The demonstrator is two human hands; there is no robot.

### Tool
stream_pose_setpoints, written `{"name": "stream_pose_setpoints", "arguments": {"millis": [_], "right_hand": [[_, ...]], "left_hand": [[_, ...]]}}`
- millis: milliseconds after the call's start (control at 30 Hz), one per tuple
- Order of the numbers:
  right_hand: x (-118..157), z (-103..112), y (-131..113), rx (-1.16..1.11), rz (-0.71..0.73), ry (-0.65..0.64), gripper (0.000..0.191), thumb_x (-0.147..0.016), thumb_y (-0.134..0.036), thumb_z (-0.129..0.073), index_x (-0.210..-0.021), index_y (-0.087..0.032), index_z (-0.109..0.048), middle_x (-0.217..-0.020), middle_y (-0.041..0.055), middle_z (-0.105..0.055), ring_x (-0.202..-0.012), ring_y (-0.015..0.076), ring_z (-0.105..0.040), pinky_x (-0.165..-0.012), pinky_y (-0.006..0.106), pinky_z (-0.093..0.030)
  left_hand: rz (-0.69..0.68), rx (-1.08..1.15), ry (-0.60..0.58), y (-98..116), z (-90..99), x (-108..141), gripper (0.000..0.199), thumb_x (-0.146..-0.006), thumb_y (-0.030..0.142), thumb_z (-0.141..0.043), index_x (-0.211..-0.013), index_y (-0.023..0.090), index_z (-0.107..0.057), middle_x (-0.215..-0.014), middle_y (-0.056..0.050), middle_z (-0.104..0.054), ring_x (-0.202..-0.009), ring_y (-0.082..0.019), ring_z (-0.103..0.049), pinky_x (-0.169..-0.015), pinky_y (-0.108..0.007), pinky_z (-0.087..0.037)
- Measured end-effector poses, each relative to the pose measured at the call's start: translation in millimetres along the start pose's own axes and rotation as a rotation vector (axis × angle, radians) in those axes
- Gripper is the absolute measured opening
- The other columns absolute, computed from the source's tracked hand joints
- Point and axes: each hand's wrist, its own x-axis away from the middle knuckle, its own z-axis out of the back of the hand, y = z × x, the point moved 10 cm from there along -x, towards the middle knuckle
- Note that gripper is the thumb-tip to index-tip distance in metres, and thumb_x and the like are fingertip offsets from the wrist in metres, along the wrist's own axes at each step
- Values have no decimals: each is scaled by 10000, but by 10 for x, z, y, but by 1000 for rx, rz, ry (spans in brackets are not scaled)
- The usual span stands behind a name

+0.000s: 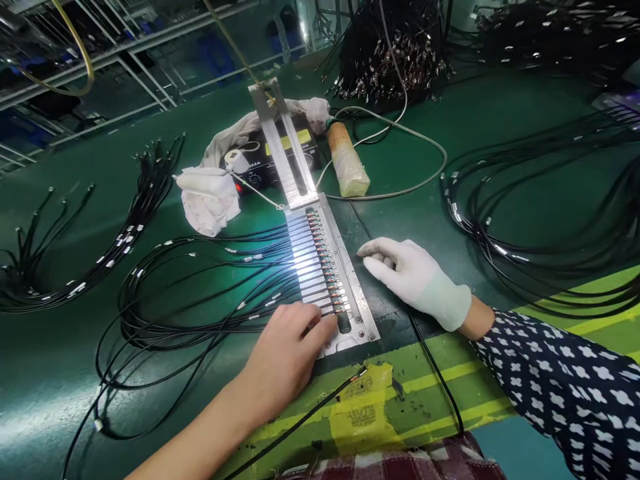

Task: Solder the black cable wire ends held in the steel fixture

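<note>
A metal fixture lies on the green table, its slotted lid tilted up at the far end. Side by side across it lie several black cables with their stripped ends in a row. My bare left hand rests at the fixture's near end, fingers bent together over the nearest cable ends; what they pinch is hidden. To the right of the fixture, my right hand in a white glove has its fingers curled together above a black cable; whether it holds something is unclear.
Behind the fixture are a black control box, a white cloth bundle and a wrapped handle. Cable bundles lie at the left, right and back. A loose cable crosses the near edge.
</note>
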Motion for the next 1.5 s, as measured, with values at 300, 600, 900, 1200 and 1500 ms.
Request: {"name": "stream_pose_setpoints", "arguments": {"millis": [300, 600, 900, 1200, 1500], "right_hand": [[-28, -20, 24, 16, 9, -36, 153, -901, -253, -539, -974, -254, -674, -729, -47, -672, -693, 151, -602, -744, 308, -394], [-36, -36, 27, 12, -2, -59, 166, -902, -255, -529, -984, -245, -673, -740, -40, -675, -702, 154, -601, -764, 319, -389], [-36, -23, 22, 3, -10, -55, 146, -898, -228, -547, -978, -242, -668, -726, -54, -662, -672, 138, -583, -763, 317, -373], [-34, -14, 0, 14, -2, -55, 122, -904, -222, -557, -967, -247, -659, -819, -63, -701, -726, 131, -609, -776, 307, -374], [-29, -12, -4, 18, 0, -54, 123, -903, -215, -560, -968, -252, -657, -859, -65, -714, -746, 135, -620, -779, 313, -379]], "left_hand": [[203, 394, -131, 164, -184, 604, 88, -954, 171, -430, -910, 207, -497, -814, -38, -589, -716, -158, -562, -614, -240, -472], [382, 310, 84, -347, 164, 388, 75, -952, 146, -498, -1012, 191, -511, -907, -13, -556, -810, -102, -549, -722, -182, -458], [106, 162, 104, -288, 196, 302, 266, -941, 63, -498, -1193, 105, -571, -979, -68, -598, -862, -117, -573, -779, -206, -477], [200, 218, 207, -305, 232, 255, 193, -864, -38, -569, -1008, 89, -588, -971, -71, -572, -905, -105, -546, -822, -197, -454], [122, 171, 226, -252, 74, 286, 259, -822, -80, -591, -1046, 51, -595, -993, -112, -565, -902, -157, -513, -796, -283, -443]]}}
